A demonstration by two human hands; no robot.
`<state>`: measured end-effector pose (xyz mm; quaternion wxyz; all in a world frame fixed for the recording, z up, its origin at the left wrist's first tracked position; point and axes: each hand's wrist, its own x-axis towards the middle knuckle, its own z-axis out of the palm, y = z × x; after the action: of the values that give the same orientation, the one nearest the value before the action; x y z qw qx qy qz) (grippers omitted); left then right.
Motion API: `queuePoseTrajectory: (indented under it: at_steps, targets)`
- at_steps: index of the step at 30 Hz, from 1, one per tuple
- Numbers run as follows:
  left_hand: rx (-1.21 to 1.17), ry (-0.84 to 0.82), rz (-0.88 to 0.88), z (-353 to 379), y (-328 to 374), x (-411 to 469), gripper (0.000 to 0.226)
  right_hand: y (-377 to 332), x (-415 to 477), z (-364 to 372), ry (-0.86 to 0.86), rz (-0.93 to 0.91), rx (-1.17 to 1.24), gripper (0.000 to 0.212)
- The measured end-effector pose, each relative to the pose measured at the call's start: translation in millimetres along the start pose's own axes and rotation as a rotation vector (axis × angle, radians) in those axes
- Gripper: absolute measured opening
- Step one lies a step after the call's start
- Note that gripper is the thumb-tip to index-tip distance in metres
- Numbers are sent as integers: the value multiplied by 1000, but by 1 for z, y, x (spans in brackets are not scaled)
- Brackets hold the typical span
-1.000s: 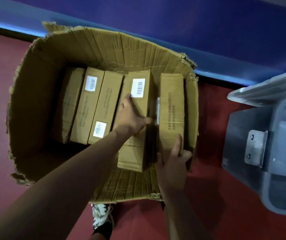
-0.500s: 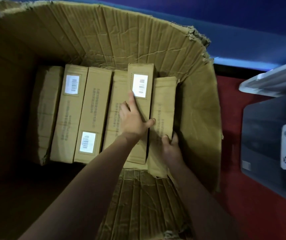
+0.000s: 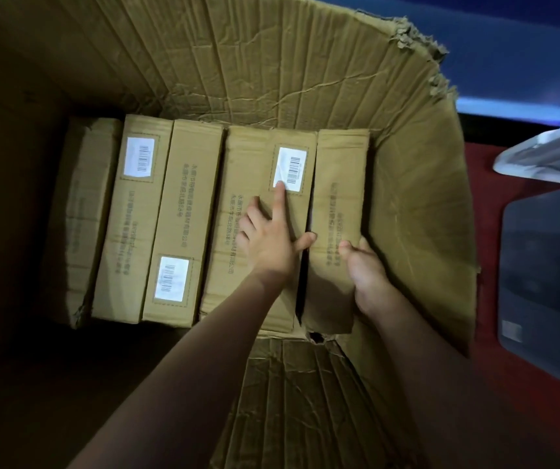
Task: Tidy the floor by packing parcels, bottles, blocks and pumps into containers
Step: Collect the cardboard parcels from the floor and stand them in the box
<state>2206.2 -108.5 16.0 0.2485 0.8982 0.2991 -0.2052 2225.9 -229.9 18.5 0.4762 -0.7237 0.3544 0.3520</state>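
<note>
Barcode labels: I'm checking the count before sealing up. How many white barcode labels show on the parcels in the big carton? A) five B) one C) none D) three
D: three show: a left label at the far end, a near label on the next parcel, and a right label that the left hand touches with its forefinger.

t = now vs −1.0 s: rightmost parcel (image 3: 339, 184) has sunk into the cardboard box (image 3: 417, 198), level with the labelled parcel (image 3: 297, 211). I log left hand (image 3: 271, 242) slid forward, forefinger reaching the barcode label (image 3: 290, 167); right hand (image 3: 366, 275) moved to the rightmost parcel's right side.
</note>
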Motion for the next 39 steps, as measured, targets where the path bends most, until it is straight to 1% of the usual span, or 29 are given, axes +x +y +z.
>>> queuePoseTrajectory:
  at_steps: [2, 4, 5, 8, 9, 11, 13, 16, 19, 22, 24, 27, 29, 32, 35, 39]
  targets:
    - [9, -3, 28, 3, -1, 5, 92, 0, 6, 3, -7, -6, -67, 42]
    - [-44, -13, 81, -1, -9, 5, 86, 1, 5, 7, -13, -6, -117, 40]
    - [-67, -27, 108, -5, -15, 1, 87, 1, 3, 9, -13, -10, -122, 41]
    - [-67, -142, 166, -17, -40, -18, 108, 1, -10, 12, 12, -74, -126, 45]
    - [-29, -208, 179, -19, -49, -25, 114, 2, -14, 12, 22, -97, -128, 47]
    - [107, -310, 208, -19, -64, -37, 118, 4, -19, 13, 24, -116, -144, 50]
    - [208, -334, 223, -15, -69, -41, 116, 2, -19, 12, 25, -112, -176, 49]
    - [280, -330, 234, -11, -66, -40, 114, -2, -12, 10, 24, -82, -253, 47]
    - [324, -315, 220, -15, -61, -41, 111, -5, -14, 7, 33, -92, -331, 53]
    - [297, -319, 219, -34, -54, -48, 89, -12, -35, 4, 114, -153, -400, 62]
    - [267, -324, 223, -56, -53, -57, 71, -20, -59, -3, 172, -208, -560, 62]
    - [245, -440, 219, -105, -55, -82, 54, -34, -111, -13, 171, -307, -719, 59]
    - [271, -488, 228, -144, -54, -102, 50, -46, -151, -19, 105, -359, -753, 55]
    - [297, -461, 243, -206, -49, -133, 45, -64, -213, -27, 24, -379, -816, 46]
    - [243, -435, 230, -262, -41, -169, 40, -75, -277, -38, -26, -413, -807, 36]
    - [234, -451, 281, -336, -21, -223, 34, -93, -365, -59, -54, -353, -756, 27]
